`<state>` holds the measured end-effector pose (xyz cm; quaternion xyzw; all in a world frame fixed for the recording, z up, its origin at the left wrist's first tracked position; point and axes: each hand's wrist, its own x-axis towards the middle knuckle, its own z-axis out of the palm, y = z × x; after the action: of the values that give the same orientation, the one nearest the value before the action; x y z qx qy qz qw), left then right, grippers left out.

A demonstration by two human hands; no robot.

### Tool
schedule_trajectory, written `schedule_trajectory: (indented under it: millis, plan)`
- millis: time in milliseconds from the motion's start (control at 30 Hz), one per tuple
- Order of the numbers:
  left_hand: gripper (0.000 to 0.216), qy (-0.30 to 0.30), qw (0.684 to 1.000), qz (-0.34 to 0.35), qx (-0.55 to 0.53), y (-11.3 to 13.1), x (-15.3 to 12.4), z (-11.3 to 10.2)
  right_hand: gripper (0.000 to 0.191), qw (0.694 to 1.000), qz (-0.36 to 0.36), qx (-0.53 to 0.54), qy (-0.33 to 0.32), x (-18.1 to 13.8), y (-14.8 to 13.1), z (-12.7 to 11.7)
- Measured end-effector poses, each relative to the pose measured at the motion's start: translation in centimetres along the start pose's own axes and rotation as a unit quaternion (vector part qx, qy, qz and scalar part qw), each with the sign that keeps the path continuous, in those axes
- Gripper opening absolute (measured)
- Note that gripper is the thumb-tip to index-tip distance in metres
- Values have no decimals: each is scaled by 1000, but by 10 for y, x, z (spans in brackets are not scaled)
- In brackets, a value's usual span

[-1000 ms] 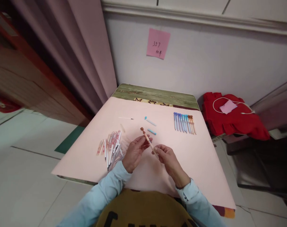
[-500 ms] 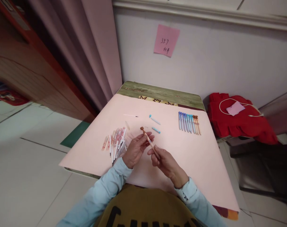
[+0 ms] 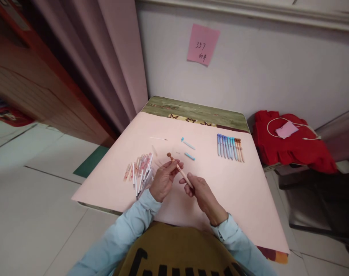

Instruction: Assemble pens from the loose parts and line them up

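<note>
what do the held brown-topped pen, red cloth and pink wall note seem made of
Slim brown-topped peach pen: probably smooth plastic, from its moulded-looking top.
Bunched red cloth: matte fabric, from soft folds; fibre unclear.
Pink rectangular wall note: likely matte paper, looking thin and handwritten.

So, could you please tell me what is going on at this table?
The person's left hand and right hand hold a brown-topped pen at a slant over the pink sheet. A row of pens lies to the right, two blue pen pieces lie beyond the hands, and white refills and patterned tubes lie on the left.
</note>
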<state>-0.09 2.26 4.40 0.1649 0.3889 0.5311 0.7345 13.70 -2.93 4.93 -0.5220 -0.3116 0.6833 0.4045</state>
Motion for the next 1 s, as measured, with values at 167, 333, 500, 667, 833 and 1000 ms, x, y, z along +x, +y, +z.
schedule_trajectory:
  millis: [167, 333, 500, 667, 833, 1000]
  plan:
    - [25, -3, 1000, 2, 0, -1, 0, 2, 47, 999, -28, 30, 32, 0, 1, -1]
    - [25, -3, 1000, -6, 12, -3, 1, 2, 58, 999, 15, 34, 8, -2, 1, 0]
    - [34, -22, 998, 24, 57, -3, -4, 5, 55, 998, 0, 54, -13, -1, 6, -2]
    - [78, -33, 982, 125, 137, 1, -7, 8, 53, 998, 2, 59, -16, -3, 5, -1]
    - [59, -43, 970, 153, 182, 3, -4, 7, 51, 998, -1, 55, -21, -5, 3, -1]
    - [61, -36, 985, 117, 122, 3, -3, 8, 44, 998, -9, 54, 17, -1, 6, -1]
